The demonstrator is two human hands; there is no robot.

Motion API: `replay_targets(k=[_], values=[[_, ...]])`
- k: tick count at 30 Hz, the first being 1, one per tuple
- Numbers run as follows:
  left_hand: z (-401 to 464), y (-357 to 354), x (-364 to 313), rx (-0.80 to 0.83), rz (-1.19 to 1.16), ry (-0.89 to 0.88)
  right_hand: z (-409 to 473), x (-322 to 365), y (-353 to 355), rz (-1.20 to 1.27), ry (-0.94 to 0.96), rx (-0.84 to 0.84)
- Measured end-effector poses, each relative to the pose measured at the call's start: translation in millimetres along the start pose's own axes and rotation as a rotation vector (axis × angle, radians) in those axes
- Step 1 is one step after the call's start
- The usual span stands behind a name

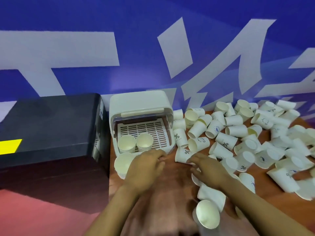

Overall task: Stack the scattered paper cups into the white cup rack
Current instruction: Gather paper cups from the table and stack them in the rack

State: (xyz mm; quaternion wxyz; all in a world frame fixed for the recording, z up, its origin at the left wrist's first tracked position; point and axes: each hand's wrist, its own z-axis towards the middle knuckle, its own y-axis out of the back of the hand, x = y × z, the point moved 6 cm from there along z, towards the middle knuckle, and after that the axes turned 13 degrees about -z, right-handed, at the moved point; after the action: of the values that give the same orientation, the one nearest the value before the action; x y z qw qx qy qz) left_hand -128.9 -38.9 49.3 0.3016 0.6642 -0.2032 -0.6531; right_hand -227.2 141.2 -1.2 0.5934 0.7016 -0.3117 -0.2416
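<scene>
- Standing at the left of the frame, a black box (49, 126) with a yellow label (9, 145) sits just beside the white cup rack (139, 106), hemming it in on that side.
- A blue wall (136, 17) with large pale lettering rises behind everything.
- The rack, centre frame, is open at the front; two short stacks of cups (134, 143) stand upright on its slotted tray (150, 132).
- Scattered paper cups (238, 132) lie mostly on their sides across the right of the wooden table (172, 184), crowding up against the rack's right wall.
- The left hand (146, 166) grips a stack of cups (121, 163) just in front of the rack.
- The right hand (207, 167) reaches palm down, its fingers touching a tipped cup (183, 155); whether it grasps it is unclear.
</scene>
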Motion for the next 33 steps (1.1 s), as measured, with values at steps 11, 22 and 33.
replay_targets(k=[11, 22, 33], values=[[-39, -98, -1, 0.166, -0.065, 0.066, -51, -67, -42, 0.015, -0.091, 0.091], [-59, -205, -23, 0.330, 0.122, 0.144, -77, -88, -74, -0.123, 0.419, 0.132], [-69, -234, -28, 0.224, 0.128, 0.273, -80, -80, -89, -0.326, 0.610, 0.104]])
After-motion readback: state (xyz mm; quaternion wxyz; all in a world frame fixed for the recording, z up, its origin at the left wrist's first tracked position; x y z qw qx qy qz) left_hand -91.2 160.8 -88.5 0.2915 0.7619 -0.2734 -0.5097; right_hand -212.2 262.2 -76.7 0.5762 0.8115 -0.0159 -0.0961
